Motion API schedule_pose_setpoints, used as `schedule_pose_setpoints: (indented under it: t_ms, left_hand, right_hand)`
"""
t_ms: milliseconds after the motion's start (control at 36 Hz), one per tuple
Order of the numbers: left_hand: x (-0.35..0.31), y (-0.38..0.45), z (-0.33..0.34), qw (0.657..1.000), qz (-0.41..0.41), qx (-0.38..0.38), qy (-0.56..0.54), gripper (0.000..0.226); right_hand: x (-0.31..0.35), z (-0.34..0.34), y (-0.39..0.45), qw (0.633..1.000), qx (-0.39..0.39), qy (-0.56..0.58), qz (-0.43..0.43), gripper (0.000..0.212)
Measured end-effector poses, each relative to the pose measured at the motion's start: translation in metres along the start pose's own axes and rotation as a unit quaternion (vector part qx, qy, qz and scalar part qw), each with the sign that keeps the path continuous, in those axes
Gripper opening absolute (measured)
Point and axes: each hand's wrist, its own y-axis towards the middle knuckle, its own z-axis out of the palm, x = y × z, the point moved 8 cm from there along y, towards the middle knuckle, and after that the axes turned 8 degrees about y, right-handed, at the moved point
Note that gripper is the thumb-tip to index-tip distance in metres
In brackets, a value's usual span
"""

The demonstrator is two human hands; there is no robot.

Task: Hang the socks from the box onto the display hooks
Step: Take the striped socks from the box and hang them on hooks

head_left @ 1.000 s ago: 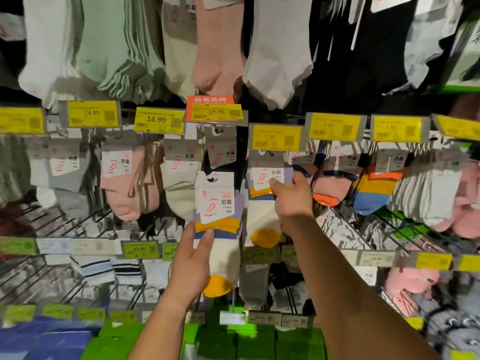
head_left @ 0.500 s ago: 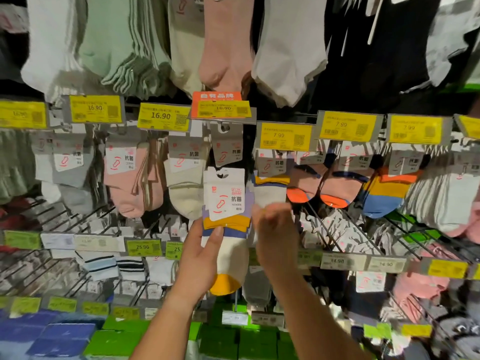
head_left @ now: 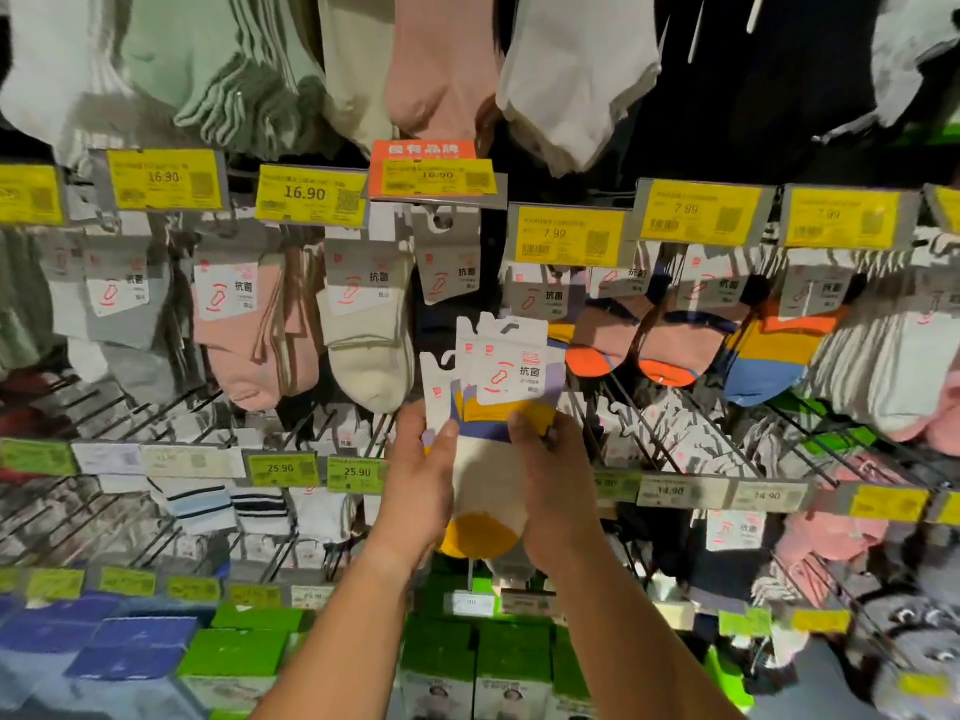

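Note:
Both hands hold a small fanned stack of sock packs (head_left: 493,402) in front of the display wall. The socks are cream with purple and yellow bands and a yellow toe, each with a white card header. My left hand (head_left: 421,480) grips the stack's left side, thumb across the front. On the right side, my right hand (head_left: 550,475) pinches the front pack. The card headers sit just below the hook under the 7.99 price tag (head_left: 569,235), where a matching pack (head_left: 540,298) hangs. No box is in view.
Rows of hanging socks fill the wall, with yellow price tags (head_left: 306,194) along the hook ends. Bare metal hooks (head_left: 675,433) stick out to the right of my hands. Green boxes (head_left: 234,652) and blue packs (head_left: 124,646) are stacked on the shelf below.
My right hand left the hook under the 7.99 tag and came down onto the stack held in my left hand. The packs are now fanned apart.

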Motion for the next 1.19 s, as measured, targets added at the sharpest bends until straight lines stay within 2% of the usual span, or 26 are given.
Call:
schedule_pose_setpoints:
  t_ms: [222,389,528,694,833,889,972,1028,1111,1167,1194]
  left_hand:
    - [0.000,-0.002,0.005,1.000,0.011,0.007,-0.017,0.029]
    - [0.001,0.000,0.004,0.999,0.011,-0.005,-0.035,0.028]
    - [-0.001,0.000,-0.003,0.999,0.037,-0.010,-0.024,0.031]
    - [0.001,-0.002,-0.003,0.999,0.036,-0.006,-0.031,0.036]
    - [0.002,-0.002,-0.004,0.999,0.031,0.007,-0.040,0.039]
    - [0.004,-0.002,-0.005,0.999,0.024,0.011,-0.040,0.039]
    - [0.004,-0.002,-0.007,0.999,0.021,0.012,-0.039,0.039]
    - [0.001,-0.002,-0.007,0.999,0.026,0.012,-0.037,0.038]
    - [-0.001,-0.002,-0.010,0.999,0.032,0.004,-0.044,0.034]
    - [-0.002,-0.002,-0.013,0.998,0.036,-0.002,-0.044,0.034]
    - [-0.002,-0.002,-0.014,0.998,0.033,-0.002,-0.044,0.036]
  right_hand:
    - [0.008,-0.005,0.005,0.997,-0.039,-0.046,-0.042,0.017]
    - [0.015,-0.010,0.003,0.999,-0.021,-0.022,-0.044,0.005]
    - [0.047,-0.019,0.011,0.996,-0.016,0.003,-0.092,0.011]
    - [0.059,-0.018,0.016,0.995,-0.016,-0.008,-0.095,0.006]
    - [0.056,-0.019,0.010,0.994,0.008,0.005,-0.106,0.018]
    - [0.059,-0.019,0.013,0.995,-0.006,0.001,-0.103,0.014]
    - [0.066,-0.018,0.023,0.993,-0.032,-0.042,-0.106,0.020]
    - [0.068,-0.016,0.030,0.994,-0.044,-0.036,-0.090,0.013]
    - [0.070,-0.017,0.041,0.994,-0.061,-0.044,-0.083,0.034]
    - [0.071,-0.012,0.052,0.992,-0.054,-0.073,-0.087,0.028]
    - [0.071,-0.009,0.057,0.992,-0.055,-0.080,-0.083,0.031]
